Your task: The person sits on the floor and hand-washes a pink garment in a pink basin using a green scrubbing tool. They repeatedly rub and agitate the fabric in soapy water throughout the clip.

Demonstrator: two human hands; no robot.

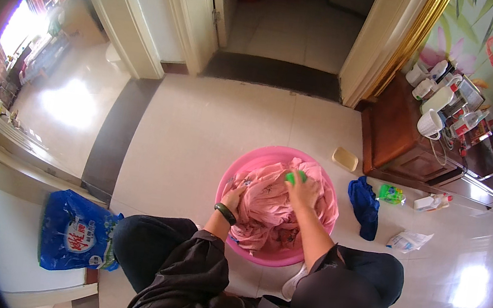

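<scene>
A pink plastic basin (260,152) stands on the floor between my knees. Pink patterned cloth (270,190) lies bunched inside it and fills most of it. My right hand (305,193) is over the cloth at the basin's far right and grips a small green object (296,177). The fingers hide part of that object, so I cannot tell whether it is soap or a brush. At the left side of the basin my left hand (233,200) holds a fold of the cloth. A dark bangle (225,214) circles the left wrist.
Right of the basin lie a pale yellow shallow dish (345,159), a dark blue cloth (364,207), a green packet (391,194), a white bottle (431,202) and a white bag (408,241). A wooden cabinet (399,132) stands behind them. A blue detergent bag (64,228) is at left.
</scene>
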